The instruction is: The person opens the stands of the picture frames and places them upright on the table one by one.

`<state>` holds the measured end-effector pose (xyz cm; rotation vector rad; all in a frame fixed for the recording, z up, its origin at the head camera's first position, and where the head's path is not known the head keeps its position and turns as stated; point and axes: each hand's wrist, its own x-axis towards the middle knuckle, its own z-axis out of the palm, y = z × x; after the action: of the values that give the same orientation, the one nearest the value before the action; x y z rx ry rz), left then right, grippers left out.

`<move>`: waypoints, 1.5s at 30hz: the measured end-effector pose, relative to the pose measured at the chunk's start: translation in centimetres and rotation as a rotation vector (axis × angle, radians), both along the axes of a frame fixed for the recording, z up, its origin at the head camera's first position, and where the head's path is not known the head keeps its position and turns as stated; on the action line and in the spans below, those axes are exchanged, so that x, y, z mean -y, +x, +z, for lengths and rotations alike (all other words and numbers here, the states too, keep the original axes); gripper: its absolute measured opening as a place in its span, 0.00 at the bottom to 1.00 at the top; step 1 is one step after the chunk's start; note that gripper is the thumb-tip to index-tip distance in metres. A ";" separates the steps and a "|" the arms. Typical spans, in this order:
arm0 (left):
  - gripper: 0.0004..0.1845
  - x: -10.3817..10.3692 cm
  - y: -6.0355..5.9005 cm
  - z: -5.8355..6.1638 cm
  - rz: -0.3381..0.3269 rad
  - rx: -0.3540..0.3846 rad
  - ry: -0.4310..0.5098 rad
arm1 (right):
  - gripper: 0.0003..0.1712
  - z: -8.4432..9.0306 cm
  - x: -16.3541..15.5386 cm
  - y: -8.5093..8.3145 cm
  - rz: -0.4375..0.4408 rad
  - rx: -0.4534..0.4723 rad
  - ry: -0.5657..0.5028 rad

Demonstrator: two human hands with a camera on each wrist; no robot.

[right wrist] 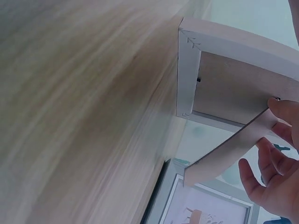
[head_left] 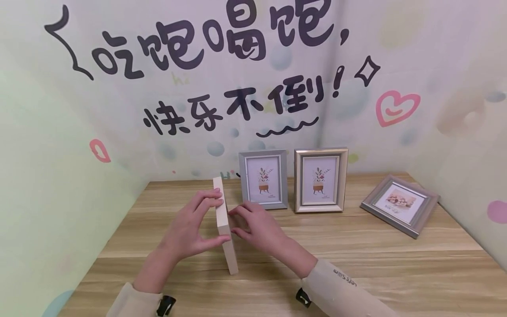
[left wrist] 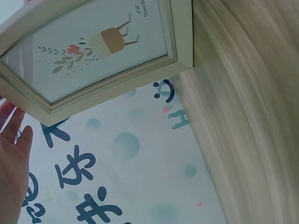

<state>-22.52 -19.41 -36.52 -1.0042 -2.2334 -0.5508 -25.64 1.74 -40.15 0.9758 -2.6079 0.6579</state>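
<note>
A cream picture frame stands on edge on the wooden table, seen edge-on between my two hands. My left hand holds its front side, fingers over the top edge and thumb against the near edge. In the left wrist view the frame's front shows a potted-plant print, with my left hand at the lower left. My right hand is behind the frame. The right wrist view shows the frame's back and its stand leg swung out, pinched by my right hand.
A grey frame and a gold frame stand upright at the back of the table with the same plant print. A silver frame lies tilted at the back right. Decorated walls close in the back and both sides.
</note>
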 end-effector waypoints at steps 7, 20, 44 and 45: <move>0.37 0.0 0.0 0.1 0.011 0.005 -0.011 | 0.21 0.2 -0.1 0.1 -0.006 -0.028 0.005; 0.36 0.1 0.0 0.0 0.005 -0.009 -0.007 | 0.22 -0.3 -0.4 0.3 0.020 -0.053 -0.025; 0.37 0.1 0.1 -0.1 0.035 0.000 -0.011 | 0.21 -1.5 -2.6 2.7 0.154 0.281 -0.077; 0.37 0.1 0.1 -0.1 0.037 0.005 -0.012 | 0.20 -1.6 -2.6 2.8 0.153 0.303 -0.069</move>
<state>-22.37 -19.47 -36.59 -0.9661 -2.2579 -0.5255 -22.86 4.31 -41.72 1.1413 -2.7611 0.9985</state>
